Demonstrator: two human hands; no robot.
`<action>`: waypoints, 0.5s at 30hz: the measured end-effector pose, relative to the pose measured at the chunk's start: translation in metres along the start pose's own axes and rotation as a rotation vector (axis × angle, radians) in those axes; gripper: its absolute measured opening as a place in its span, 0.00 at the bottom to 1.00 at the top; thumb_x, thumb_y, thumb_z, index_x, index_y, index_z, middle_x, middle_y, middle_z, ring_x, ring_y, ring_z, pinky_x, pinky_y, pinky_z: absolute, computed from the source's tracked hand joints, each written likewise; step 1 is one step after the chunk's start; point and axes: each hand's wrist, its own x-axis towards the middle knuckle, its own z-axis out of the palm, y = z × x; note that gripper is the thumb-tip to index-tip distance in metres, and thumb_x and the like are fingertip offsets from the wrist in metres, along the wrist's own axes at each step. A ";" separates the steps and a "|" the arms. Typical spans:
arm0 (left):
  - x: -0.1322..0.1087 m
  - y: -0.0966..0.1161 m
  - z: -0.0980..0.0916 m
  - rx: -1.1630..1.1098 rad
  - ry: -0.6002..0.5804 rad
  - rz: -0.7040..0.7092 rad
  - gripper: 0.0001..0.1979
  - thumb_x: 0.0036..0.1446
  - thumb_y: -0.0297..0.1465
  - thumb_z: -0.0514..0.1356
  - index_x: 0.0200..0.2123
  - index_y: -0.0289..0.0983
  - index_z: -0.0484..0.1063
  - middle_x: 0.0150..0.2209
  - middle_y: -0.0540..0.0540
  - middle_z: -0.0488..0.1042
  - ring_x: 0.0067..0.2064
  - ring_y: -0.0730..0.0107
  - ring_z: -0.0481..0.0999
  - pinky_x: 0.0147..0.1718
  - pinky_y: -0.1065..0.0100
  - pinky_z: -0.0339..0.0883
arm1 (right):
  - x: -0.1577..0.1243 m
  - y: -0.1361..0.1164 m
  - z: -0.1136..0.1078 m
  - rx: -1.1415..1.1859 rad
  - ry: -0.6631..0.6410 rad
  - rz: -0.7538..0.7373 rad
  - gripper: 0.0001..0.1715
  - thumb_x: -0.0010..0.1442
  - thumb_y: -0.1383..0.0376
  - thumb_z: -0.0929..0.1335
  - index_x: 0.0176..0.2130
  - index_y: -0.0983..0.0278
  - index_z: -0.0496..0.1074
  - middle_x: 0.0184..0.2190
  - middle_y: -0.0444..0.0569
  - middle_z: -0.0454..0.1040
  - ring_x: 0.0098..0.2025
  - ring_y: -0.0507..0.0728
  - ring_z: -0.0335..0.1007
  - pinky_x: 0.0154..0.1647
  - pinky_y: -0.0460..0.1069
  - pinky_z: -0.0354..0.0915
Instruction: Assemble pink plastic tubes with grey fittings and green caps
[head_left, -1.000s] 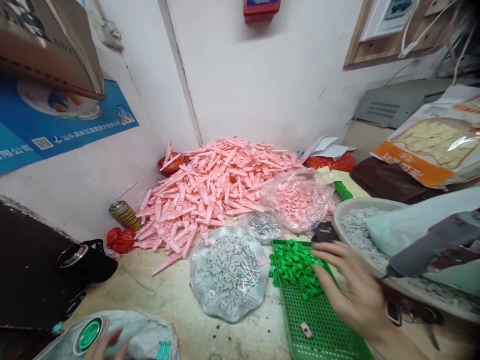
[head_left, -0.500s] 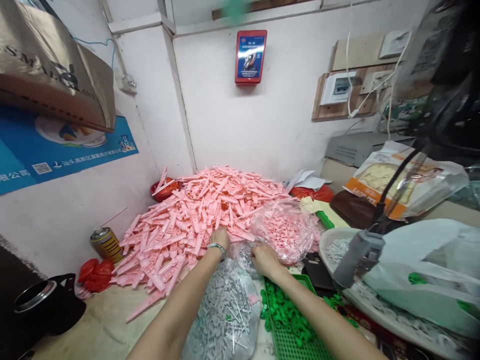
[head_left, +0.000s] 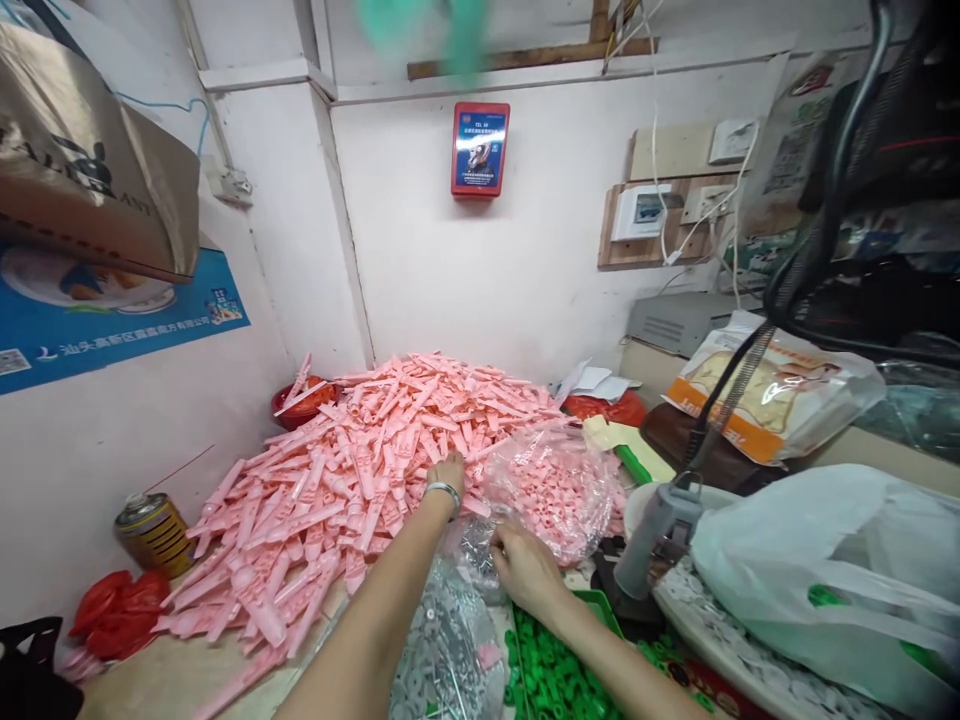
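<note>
My left hand (head_left: pixel 448 474), with a bracelet at the wrist, reaches to the front of a big heap of long pink plastic pieces (head_left: pixel 330 490); its fingertips are hidden against them. Close by on the right, my right hand (head_left: pixel 523 570) has its fingers curled together at a small clear bag of tiny dark metal parts (head_left: pixel 478 548). What those fingers pinch is too small to see. Below my hands lies a clear bag of grey plastic pieces and metal rods (head_left: pixel 446 640). Behind my right hand sits a clear bag of small pink parts (head_left: pixel 559 490).
A green basket (head_left: pixel 600 605) holds green parts under my right forearm. To the right are a grey-handled tool (head_left: pixel 656 540), a pale basin (head_left: pixel 750 640) of whitish parts and a white plastic bag (head_left: pixel 832 570). A spray can (head_left: pixel 154 533) and red bag (head_left: pixel 120 612) stand left.
The camera view has tilted up and swung slightly right. My left hand has moved a little further into the pink heap; my right hand stays by the small bag of metal parts.
</note>
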 end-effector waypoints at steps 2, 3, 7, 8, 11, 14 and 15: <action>0.005 -0.002 -0.002 -0.061 -0.013 0.021 0.19 0.61 0.36 0.59 0.53 0.35 0.67 0.52 0.40 0.71 0.48 0.59 0.74 0.46 0.53 0.71 | -0.004 0.001 -0.003 0.053 0.023 -0.007 0.11 0.56 0.75 0.62 0.32 0.64 0.72 0.34 0.51 0.76 0.39 0.59 0.72 0.39 0.48 0.60; 0.006 -0.004 -0.003 -0.107 -0.008 0.031 0.18 0.61 0.36 0.59 0.53 0.35 0.68 0.51 0.41 0.71 0.48 0.59 0.74 0.46 0.53 0.71 | -0.006 0.001 -0.004 0.082 0.035 -0.011 0.11 0.55 0.75 0.62 0.32 0.64 0.72 0.33 0.51 0.76 0.38 0.59 0.72 0.38 0.48 0.60; 0.008 -0.011 -0.014 -0.334 0.061 0.072 0.16 0.61 0.35 0.60 0.50 0.35 0.70 0.50 0.41 0.72 0.47 0.60 0.74 0.46 0.53 0.71 | -0.014 0.004 -0.010 0.232 0.106 -0.012 0.10 0.57 0.72 0.61 0.30 0.63 0.70 0.31 0.50 0.75 0.36 0.59 0.72 0.37 0.50 0.61; 0.005 -0.013 -0.018 -0.407 0.101 0.074 0.15 0.61 0.35 0.60 0.49 0.35 0.70 0.50 0.42 0.72 0.48 0.60 0.74 0.46 0.53 0.71 | -0.016 0.005 -0.012 0.280 0.128 -0.005 0.10 0.58 0.70 0.60 0.31 0.63 0.69 0.30 0.50 0.74 0.35 0.59 0.71 0.37 0.50 0.62; -0.009 -0.016 -0.028 -0.659 0.281 0.020 0.15 0.61 0.36 0.60 0.49 0.35 0.70 0.48 0.42 0.73 0.47 0.61 0.74 0.47 0.54 0.70 | -0.021 0.007 -0.018 0.444 0.183 0.025 0.10 0.60 0.64 0.60 0.32 0.62 0.68 0.29 0.49 0.74 0.33 0.59 0.71 0.35 0.51 0.64; -0.040 -0.014 -0.029 -0.944 0.443 -0.117 0.18 0.64 0.40 0.53 0.51 0.35 0.67 0.41 0.42 0.75 0.40 0.65 0.76 0.43 0.60 0.71 | -0.023 0.004 -0.020 0.666 0.222 0.066 0.14 0.61 0.55 0.62 0.32 0.62 0.68 0.29 0.48 0.73 0.32 0.58 0.71 0.33 0.51 0.66; -0.055 -0.012 -0.028 -1.040 0.466 -0.162 0.20 0.64 0.42 0.50 0.51 0.35 0.67 0.38 0.42 0.75 0.37 0.66 0.77 0.40 0.62 0.72 | -0.022 0.000 -0.018 0.742 0.233 0.077 0.17 0.60 0.52 0.63 0.32 0.62 0.69 0.29 0.49 0.73 0.32 0.59 0.71 0.34 0.51 0.67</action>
